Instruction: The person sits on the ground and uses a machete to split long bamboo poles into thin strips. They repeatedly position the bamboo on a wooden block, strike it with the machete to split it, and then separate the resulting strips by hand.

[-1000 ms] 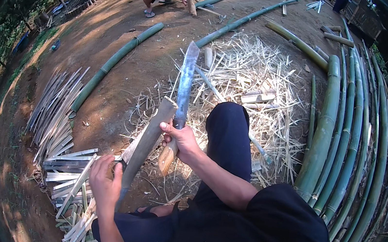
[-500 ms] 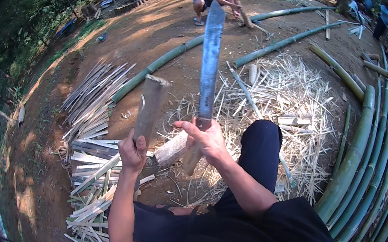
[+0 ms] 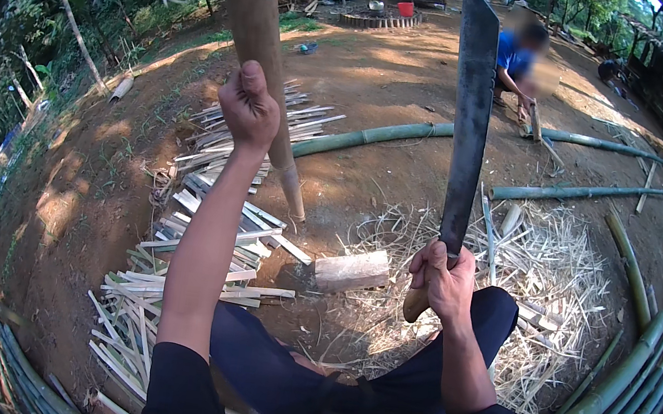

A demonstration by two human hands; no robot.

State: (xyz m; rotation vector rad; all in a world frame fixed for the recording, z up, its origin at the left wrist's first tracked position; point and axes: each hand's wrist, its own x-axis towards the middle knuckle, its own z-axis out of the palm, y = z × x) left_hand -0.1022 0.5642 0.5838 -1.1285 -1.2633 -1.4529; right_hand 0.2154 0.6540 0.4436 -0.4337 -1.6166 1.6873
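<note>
My left hand (image 3: 251, 108) is closed around a brown, rounded pole that looks like bamboo (image 3: 249, 8). The pole slants from the top edge down to a narrower end above the split strips. In my right hand (image 3: 446, 279) is a machete (image 3: 469, 116), gripped by its wooden handle, the long dark blade pointing up. Below and between my hands a short pale log (image 3: 352, 270) lies on the ground. Split bamboo strips (image 3: 156, 301) are heaped under my left forearm. Pale shavings (image 3: 565, 280) cover the ground around my right knee.
Green bamboo poles (image 3: 607, 402) lie in a row at the right. A long green pole (image 3: 383, 133) crosses the ground ahead. Farther off, a person in a blue shirt (image 3: 514, 59) crouches with hands on a piece of wood. A red bucket (image 3: 406, 9) stands at the back.
My view has tilted up and turned left. My left hand has risen with the brown piece, which now reaches the top edge. The machete stays upright in my right hand, farther right in view.
</note>
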